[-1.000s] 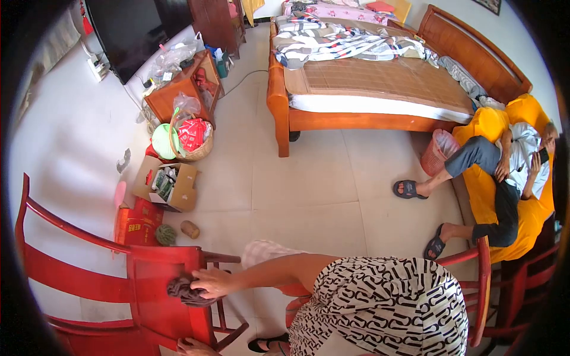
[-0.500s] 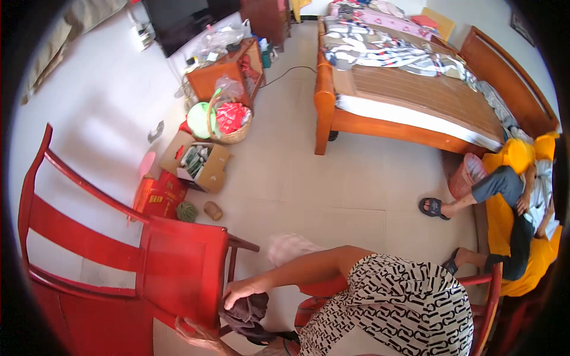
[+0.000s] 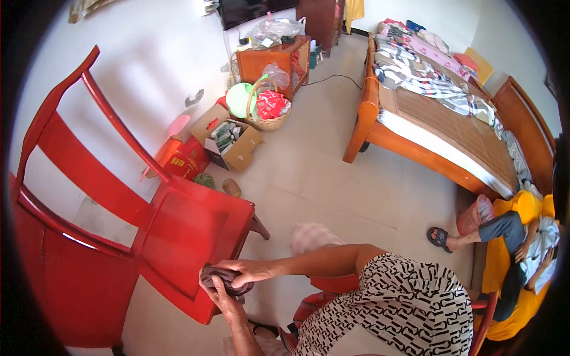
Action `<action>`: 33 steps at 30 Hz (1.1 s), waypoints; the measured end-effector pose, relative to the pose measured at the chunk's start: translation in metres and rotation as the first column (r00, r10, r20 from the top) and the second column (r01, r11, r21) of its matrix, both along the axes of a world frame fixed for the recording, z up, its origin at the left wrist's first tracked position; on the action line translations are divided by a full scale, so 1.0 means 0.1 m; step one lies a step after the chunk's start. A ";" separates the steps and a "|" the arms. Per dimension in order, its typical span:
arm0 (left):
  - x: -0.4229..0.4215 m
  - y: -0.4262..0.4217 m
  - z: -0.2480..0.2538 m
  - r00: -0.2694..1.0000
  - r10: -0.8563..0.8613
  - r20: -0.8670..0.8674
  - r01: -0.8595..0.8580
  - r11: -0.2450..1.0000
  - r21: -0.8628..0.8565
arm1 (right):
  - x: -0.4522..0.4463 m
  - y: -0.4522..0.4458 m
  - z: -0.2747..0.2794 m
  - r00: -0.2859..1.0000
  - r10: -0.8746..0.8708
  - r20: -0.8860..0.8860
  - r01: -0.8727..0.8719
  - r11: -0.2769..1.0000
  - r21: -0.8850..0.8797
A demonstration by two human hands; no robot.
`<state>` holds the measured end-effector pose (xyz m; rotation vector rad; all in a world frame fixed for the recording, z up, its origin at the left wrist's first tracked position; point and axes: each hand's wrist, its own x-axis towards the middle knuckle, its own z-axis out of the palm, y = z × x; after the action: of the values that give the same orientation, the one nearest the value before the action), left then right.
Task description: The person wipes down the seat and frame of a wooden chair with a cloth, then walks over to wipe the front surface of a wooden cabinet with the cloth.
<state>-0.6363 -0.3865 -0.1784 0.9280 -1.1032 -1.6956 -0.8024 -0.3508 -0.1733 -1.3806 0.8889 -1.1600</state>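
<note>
A bunched dark brown cloth [image 3: 242, 289] is held between both my hands over the near corner of a red wooden chair's seat [image 3: 193, 219]. My right hand [image 3: 252, 272] comes from the right side, its fingers closed over the top of the cloth. From below, my left hand [image 3: 224, 302] wraps round the cloth's left side. Both sets of fingers press into the bundle and partly hide it. I cannot tell whether the cloth touches the seat.
Along the wall stand an open cardboard box [image 3: 246, 148], a red box [image 3: 189, 159], a wicker basket [image 3: 270, 123] and a wooden cabinet [image 3: 261, 65]. A bed [image 3: 439, 118] stands at the back right. Another person sits at the right, one sandalled foot [image 3: 439, 237] on the floor.
My left hand has left the chair's seat edge and taken hold of the cloth. The hanging cloth is now gathered into a bundle and raised to the seat corner. The view has shifted.
</note>
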 end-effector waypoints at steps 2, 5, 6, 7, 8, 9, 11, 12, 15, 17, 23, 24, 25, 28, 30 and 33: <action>0.06 -0.01 -0.06 0.995 0.094 -0.011 -0.094 0.995 0.035 | 0.13 -0.02 -0.13 1.000 -0.005 0.013 0.006 0.999 -0.048; 0.17 -0.06 -0.05 0.975 0.223 -0.008 -0.222 0.974 0.053 | 0.13 -0.05 -0.05 0.986 -0.085 -0.143 0.068 0.991 -0.119; 0.20 -0.12 -0.06 0.968 0.249 0.008 -0.249 0.968 0.029 | 0.13 -0.06 -0.06 0.981 -0.115 -0.158 0.092 0.986 -0.141; 0.24 -0.15 -0.03 0.962 0.273 -0.033 -0.272 0.962 0.016 | 0.12 -0.08 -0.09 0.974 -0.146 -0.171 0.118 0.980 -0.163; 0.27 -0.18 -0.02 0.965 0.257 -0.048 -0.256 0.966 0.028 | 0.12 -0.09 -0.11 0.967 -0.177 -0.185 0.143 0.972 -0.185; 0.31 -0.19 -0.01 0.968 0.243 -0.065 -0.241 0.970 0.042 | 0.13 -0.08 -0.05 0.979 -0.150 -0.135 0.133 0.983 -0.128; 0.32 -0.18 0.03 0.961 0.275 -0.032 -0.273 0.960 0.058 | 0.13 -0.04 0.06 0.988 -0.100 -0.120 0.099 0.995 -0.020; 0.31 -0.18 0.08 0.959 0.279 -0.055 -0.275 0.959 0.070 | 0.14 -0.03 0.11 0.991 -0.073 -0.108 0.078 0.996 0.036; 0.34 -0.28 0.12 0.944 0.310 -0.111 -0.300 0.949 0.096 | 0.23 -0.15 -0.30 0.946 -0.244 -0.213 0.228 0.969 -0.099; 0.45 -0.38 -0.14 0.950 0.288 -0.120 -0.275 0.955 0.110 | 0.31 -0.18 -0.45 0.987 -0.138 -0.085 0.145 0.985 0.095; 0.37 -0.21 -0.33 0.949 0.196 -0.247 -0.178 0.980 0.093 | 0.39 -0.17 -0.82 0.908 -0.065 0.414 -0.181 0.830 0.528; 0.34 -0.18 -0.40 0.979 0.124 -0.160 -0.130 0.991 -0.027 | 0.39 -0.15 -0.76 0.825 -0.119 0.552 -0.206 0.847 0.490; 0.32 -0.14 -0.38 0.988 0.055 -0.142 -0.068 0.994 -0.087 | 0.43 -0.18 -0.62 0.787 -0.097 0.609 -0.200 0.894 0.400; 0.34 -0.08 -0.08 0.988 0.014 0.157 0.030 0.961 -0.275 | 0.33 -0.25 -0.46 0.767 -0.195 0.611 -0.079 0.917 0.392; 0.37 -0.11 0.03 0.932 0.105 0.347 0.057 0.904 -0.425 | 0.25 -0.30 -0.29 0.793 -0.248 0.557 0.052 0.938 0.342; 0.52 -0.18 -0.04 0.831 0.287 0.477 0.058 0.807 -0.587 | 0.14 -0.50 -0.03 0.824 -0.352 0.443 0.322 0.936 0.146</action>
<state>-0.5838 -0.4050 -0.1822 1.0645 -1.7778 -0.8747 -0.7882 -0.4006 -0.1765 -0.8444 0.8268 -1.6344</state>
